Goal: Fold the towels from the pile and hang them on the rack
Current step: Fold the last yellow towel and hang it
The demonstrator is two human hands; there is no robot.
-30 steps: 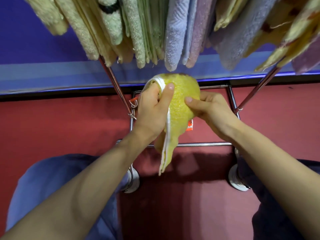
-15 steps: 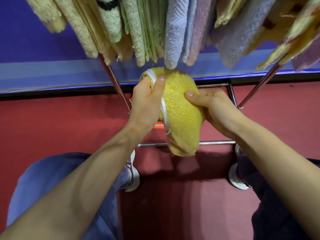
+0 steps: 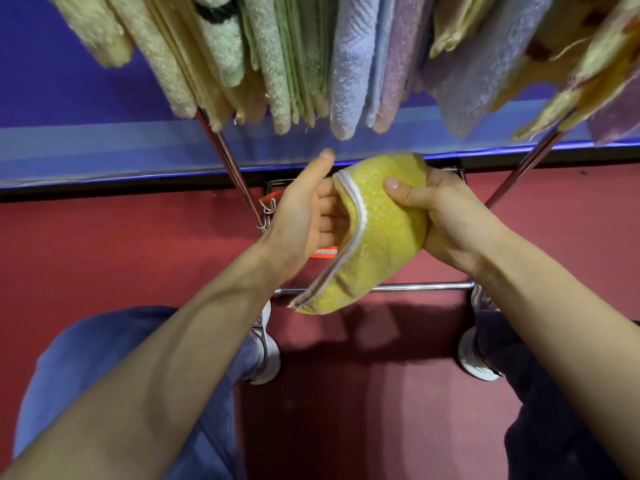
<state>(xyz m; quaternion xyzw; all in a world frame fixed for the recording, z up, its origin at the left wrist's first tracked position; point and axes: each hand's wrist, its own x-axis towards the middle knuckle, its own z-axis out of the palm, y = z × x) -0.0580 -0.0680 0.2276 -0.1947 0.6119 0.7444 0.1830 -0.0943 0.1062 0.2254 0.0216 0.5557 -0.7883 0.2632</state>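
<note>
A yellow towel (image 3: 381, 237) is held up under a full rack (image 3: 415, 287).

On the left, the left hand (image 3: 304, 216) has its thumb sticking up in the air, and its straight fingers (image 3: 329, 216) reach in under the towel's white edge. In the middle, the folded towel is in the air, below the hanging towels (image 3: 346, 64) and in front of the rack's low bar. On the right, the right hand (image 3: 446, 216) grips the towel, thumb on top and fingers wrapped behind. Below are the red floor (image 3: 104, 254) and white shoes (image 3: 266, 358).
</note>
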